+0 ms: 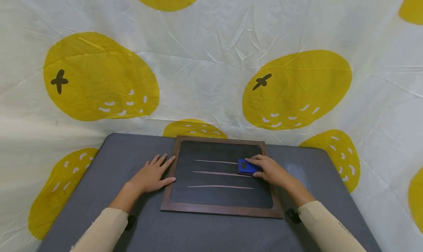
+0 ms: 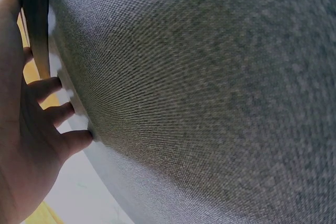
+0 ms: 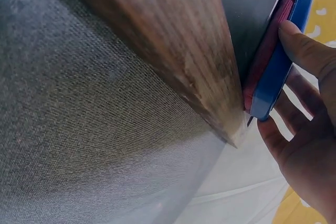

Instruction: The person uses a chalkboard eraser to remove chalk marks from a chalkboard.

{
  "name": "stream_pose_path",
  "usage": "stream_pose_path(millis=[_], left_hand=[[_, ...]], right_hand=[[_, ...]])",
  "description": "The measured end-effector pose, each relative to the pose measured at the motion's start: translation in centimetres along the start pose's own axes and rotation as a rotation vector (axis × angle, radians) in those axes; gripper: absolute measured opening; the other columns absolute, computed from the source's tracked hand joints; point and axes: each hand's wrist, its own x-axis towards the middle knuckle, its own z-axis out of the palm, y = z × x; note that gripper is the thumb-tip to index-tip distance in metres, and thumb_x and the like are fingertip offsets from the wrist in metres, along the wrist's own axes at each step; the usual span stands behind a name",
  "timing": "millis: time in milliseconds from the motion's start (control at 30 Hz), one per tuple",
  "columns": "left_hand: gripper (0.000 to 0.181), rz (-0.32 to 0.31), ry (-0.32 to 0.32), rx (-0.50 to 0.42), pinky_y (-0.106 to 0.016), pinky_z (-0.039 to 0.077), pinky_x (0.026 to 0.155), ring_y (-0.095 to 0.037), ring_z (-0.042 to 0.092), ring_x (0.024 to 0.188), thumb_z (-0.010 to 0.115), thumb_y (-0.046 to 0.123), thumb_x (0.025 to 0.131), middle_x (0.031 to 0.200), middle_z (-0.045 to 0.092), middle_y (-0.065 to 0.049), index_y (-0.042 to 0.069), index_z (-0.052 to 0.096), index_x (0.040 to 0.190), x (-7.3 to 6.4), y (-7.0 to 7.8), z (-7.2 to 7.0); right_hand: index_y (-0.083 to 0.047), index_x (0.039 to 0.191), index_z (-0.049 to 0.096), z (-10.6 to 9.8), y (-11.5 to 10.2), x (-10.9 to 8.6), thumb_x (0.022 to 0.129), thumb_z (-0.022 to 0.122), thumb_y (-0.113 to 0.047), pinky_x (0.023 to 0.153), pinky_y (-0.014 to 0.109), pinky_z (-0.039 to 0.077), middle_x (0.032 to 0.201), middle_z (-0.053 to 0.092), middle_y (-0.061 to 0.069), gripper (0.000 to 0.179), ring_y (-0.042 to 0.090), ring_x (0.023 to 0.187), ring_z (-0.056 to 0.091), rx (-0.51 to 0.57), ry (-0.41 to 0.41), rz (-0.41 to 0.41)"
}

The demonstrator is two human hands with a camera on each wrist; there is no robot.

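Right hand (image 1: 270,170) pinches the blue felt eraser (image 1: 247,166) between two and three o'clock on the framed chalkboard (image 1: 221,197); left hand (image 1: 150,176) lies spread against its nine-o'clock edge; three chalk lines (image 1: 218,186) remain, so wiping seems barely begun.

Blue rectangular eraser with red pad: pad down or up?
Pad down: right wrist view shows the blue eraser with its red pad facing the black wood-framed chalkboard.

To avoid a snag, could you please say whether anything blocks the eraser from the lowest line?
Nothing visible blocks the blue eraser in the right hand from the lowest line; the left hand touches the frame.
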Motion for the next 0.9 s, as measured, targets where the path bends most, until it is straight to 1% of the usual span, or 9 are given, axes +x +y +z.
stream_pose_path(millis=[200, 400, 533, 700, 900], left_hand=[[0.086, -0.002, 0.001, 0.005, -0.076, 0.029, 0.113, -0.051, 0.025, 0.153, 0.050, 0.069, 0.099, 0.168, 0.029, -0.022, 0.021, 0.026, 0.166, 0.0, 0.0, -0.1], [0.086, 0.004, 0.005, 0.001, -0.076, 0.029, 0.113, -0.052, 0.026, 0.153, 0.051, 0.068, 0.099, 0.167, 0.030, -0.022, 0.020, 0.027, 0.166, 0.0, 0.1, -0.1], [0.086, -0.005, 0.012, -0.001, -0.076, 0.030, 0.112, -0.052, 0.026, 0.153, 0.051, 0.068, 0.099, 0.167, 0.030, -0.022, 0.020, 0.027, 0.166, -0.7, 0.6, 0.2], [0.086, -0.016, 0.023, -0.004, -0.076, 0.029, 0.113, -0.052, 0.026, 0.153, 0.050, 0.069, 0.099, 0.167, 0.029, -0.022, 0.020, 0.027, 0.166, -1.4, 1.1, 0.6], [0.086, -0.025, 0.038, -0.012, -0.077, 0.029, 0.112, -0.052, 0.026, 0.152, 0.050, 0.069, 0.099, 0.167, 0.031, -0.022, 0.020, 0.028, 0.166, -2.2, 2.1, 0.8]], right_hand=[[-0.007, 0.149, 0.057, 0.1, 0.1, 0.6, 0.093, 0.078, -0.019, 0.100, 0.060, 0.051, 0.139, 0.060, 0.021, 0.061, 0.043, 0.123, 0.060, -0.023, -0.006, -0.012], [-0.007, 0.149, 0.057, 0.2, -0.5, 1.6, 0.093, 0.078, -0.021, 0.101, 0.059, 0.050, 0.138, 0.061, 0.021, 0.062, 0.042, 0.122, 0.062, -0.041, -0.009, -0.045], [-0.005, 0.148, 0.057, 0.2, -1.2, 2.2, 0.092, 0.079, -0.019, 0.100, 0.058, 0.051, 0.137, 0.062, 0.021, 0.062, 0.041, 0.121, 0.062, -0.048, -0.018, -0.074], [-0.006, 0.150, 0.056, 0.2, -2.5, 3.0, 0.094, 0.077, -0.020, 0.100, 0.058, 0.051, 0.139, 0.061, 0.020, 0.062, 0.040, 0.123, 0.062, -0.052, -0.054, -0.073], [-0.008, 0.150, 0.056, 0.5, -4.3, 4.1, 0.094, 0.077, -0.019, 0.102, 0.058, 0.051, 0.141, 0.061, 0.019, 0.061, 0.039, 0.125, 0.061, -0.049, -0.076, -0.097]])
